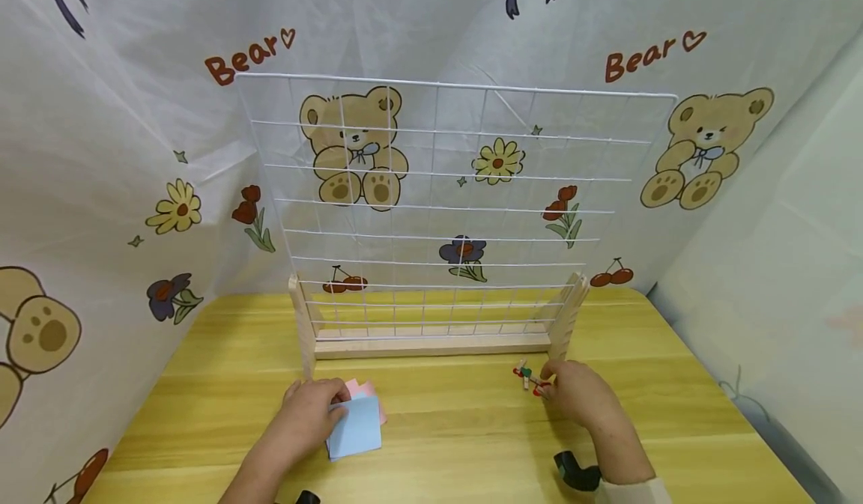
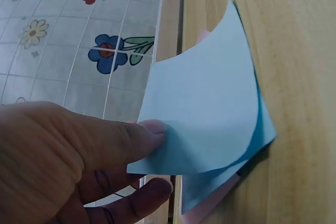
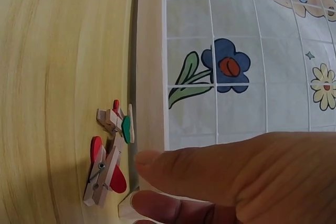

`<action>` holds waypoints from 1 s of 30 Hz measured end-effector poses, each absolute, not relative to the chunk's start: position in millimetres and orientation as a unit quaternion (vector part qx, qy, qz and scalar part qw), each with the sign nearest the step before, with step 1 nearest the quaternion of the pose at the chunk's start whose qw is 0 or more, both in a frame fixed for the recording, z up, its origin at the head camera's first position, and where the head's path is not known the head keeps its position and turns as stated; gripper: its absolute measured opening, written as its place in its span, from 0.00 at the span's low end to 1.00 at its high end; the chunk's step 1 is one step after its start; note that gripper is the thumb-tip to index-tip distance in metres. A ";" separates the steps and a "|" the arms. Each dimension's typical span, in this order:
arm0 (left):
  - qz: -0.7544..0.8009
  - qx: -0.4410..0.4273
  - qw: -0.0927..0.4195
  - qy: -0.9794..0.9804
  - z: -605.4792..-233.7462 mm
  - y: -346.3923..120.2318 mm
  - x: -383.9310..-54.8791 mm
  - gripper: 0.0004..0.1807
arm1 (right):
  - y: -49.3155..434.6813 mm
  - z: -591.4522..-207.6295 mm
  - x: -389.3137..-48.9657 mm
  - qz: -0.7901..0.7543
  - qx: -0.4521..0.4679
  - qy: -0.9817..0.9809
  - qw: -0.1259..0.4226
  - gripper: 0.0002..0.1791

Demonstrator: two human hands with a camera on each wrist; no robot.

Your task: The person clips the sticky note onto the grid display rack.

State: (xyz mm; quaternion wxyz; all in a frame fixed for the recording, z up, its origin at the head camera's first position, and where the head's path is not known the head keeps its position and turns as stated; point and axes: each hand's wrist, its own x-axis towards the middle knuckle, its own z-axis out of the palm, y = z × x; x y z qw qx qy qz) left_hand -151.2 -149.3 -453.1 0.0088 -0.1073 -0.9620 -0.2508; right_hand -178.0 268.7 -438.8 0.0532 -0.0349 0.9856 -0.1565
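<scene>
My left hand (image 1: pixel 306 418) pinches the edge of a light-blue paper sheet (image 2: pixel 205 93) between thumb and fingers. The sheet bends up from another blue sheet (image 2: pixel 265 129) under it. Pink paper (image 1: pixel 380 408) shows beneath the blue. On the right, several small wooden clothespins (image 3: pixel 102 174) with red and green decorations lie in a little heap on the table. My right hand (image 1: pixel 583 395) is right beside them, its thumb and fingers apart in the right wrist view. Nothing is visibly held there, though some fingertips are out of sight.
A white wire grid (image 1: pixel 438 236) stands upright behind both hands, in a wooden stand (image 1: pixel 431 348). A black curved object (image 1: pixel 577 472) is by the right wrist. Behind the wooden table (image 1: pixel 458 444) hangs a white cloth (image 1: pixel 431 32) printed with bears and flowers.
</scene>
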 end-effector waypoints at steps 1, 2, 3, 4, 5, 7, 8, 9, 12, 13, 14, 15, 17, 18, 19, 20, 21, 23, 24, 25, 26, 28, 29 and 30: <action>-0.254 -0.107 0.008 -0.961 -453.0 -149.5 -151.1 0.08 | 268.3 -439.2 -177.4 -0.156 -0.037 0.986 0.052 0.07; -0.256 -0.107 0.008 -0.961 -452.8 -149.7 -151.2 0.07 | 267.9 -439.6 -176.9 -0.155 -0.039 0.986 0.050 0.05; -0.254 -0.107 0.009 -0.961 -452.8 -149.9 -151.1 0.07 | 267.6 -440.3 -176.5 -0.153 -0.041 0.986 0.047 0.04; -0.253 -0.108 0.011 -0.961 -452.7 -149.9 -151.1 0.06 | 267.3 -441.0 -176.3 -0.152 -0.043 0.986 0.045 0.04; -0.250 -0.109 0.012 -0.962 -452.6 -149.9 -151.3 0.06 | 267.2 -441.6 -176.6 -0.151 -0.044 0.987 0.044 0.03; -0.250 -0.111 0.012 -0.962 -452.1 -149.9 -152.0 0.06 | 266.9 -442.4 -177.3 -0.149 -0.045 0.987 0.041 0.03; -0.251 -0.111 0.011 -0.961 -451.6 -150.0 -152.3 0.06 | 266.8 -442.6 -177.7 -0.148 -0.045 0.987 0.040 0.02; -0.254 -0.111 0.009 -0.961 -451.1 -150.1 -152.6 0.05 | 266.6 -442.9 -178.1 -0.147 -0.044 0.987 0.041 0.02; -0.276 -0.108 -0.004 -0.955 -449.4 -150.9 -152.9 0.04 | 266.1 -443.5 -178.8 -0.145 -0.041 0.988 0.041 0.03; -0.285 -0.105 -0.008 -0.953 -448.7 -151.2 -152.8 0.04 | 265.8 -443.6 -178.8 -0.145 -0.040 0.988 0.042 0.03; -0.294 -0.103 -0.013 -0.950 -447.9 -151.5 -152.8 0.04 | 265.5 -443.7 -178.8 -0.145 -0.040 0.988 0.042 0.04; -0.303 -0.101 -0.016 -0.947 -447.3 -151.7 -152.8 0.03 | 265.1 -443.8 -178.7 -0.145 -0.040 0.988 0.041 0.04; -0.319 -0.097 -0.020 -0.943 -446.1 -152.0 -153.0 0.02 | 264.4 -443.9 -178.4 -0.146 -0.039 0.988 0.037 0.05; -0.325 -0.095 -0.021 -0.941 -445.4 -151.9 -153.1 0.02 | 264.0 -443.8 -178.1 -0.146 -0.039 0.988 0.036 0.05; -0.331 -0.093 -0.021 -0.939 -444.8 -151.9 -153.4 0.02 | 263.7 -443.7 -177.9 -0.146 -0.038 0.988 0.034 0.06; -0.336 -0.092 -0.021 -0.937 -444.4 -151.9 -153.7 0.02 | 263.5 -443.8 -177.7 -0.145 -0.038 0.988 0.033 0.06; -0.339 -0.090 -0.018 -0.936 -443.9 -152.1 -154.0 0.02 | 263.4 -443.8 -177.4 -0.144 -0.038 0.988 0.031 0.06; -0.345 -0.085 -0.015 -0.935 -443.3 -152.3 -154.5 0.03 | 263.1 -443.5 -176.9 -0.141 -0.038 0.989 0.030 0.06; -0.348 -0.082 -0.014 -0.934 -442.9 -152.3 -154.6 0.03 | 263.0 -443.3 -176.7 -0.140 -0.038 0.989 0.029 0.06; -0.351 -0.079 -0.014 -0.933 -442.7 -152.3 -154.7 0.03 | 262.9 -443.0 -176.5 -0.139 -0.039 0.989 0.028 0.06; -0.352 -0.077 -0.013 -0.933 -442.6 -152.3 -154.7 0.03 | 262.7 -442.7 -176.3 -0.138 -0.039 0.989 0.027 0.06; -0.353 -0.072 -0.012 -0.933 -442.4 -152.2 -154.5 0.02 | 262.4 -442.2 -176.0 -0.135 -0.039 0.990 0.025 0.06; -0.354 -0.071 -0.011 -0.932 -442.2 -152.3 -154.4 0.01 | 262.3 -442.1 -175.9 -0.135 -0.039 0.990 0.025 0.06; -0.356 -0.068 -0.010 -0.932 -442.0 -152.2 -154.0 0.02 | 262.1 -442.2 -175.8 -0.134 -0.039 0.990 0.025 0.06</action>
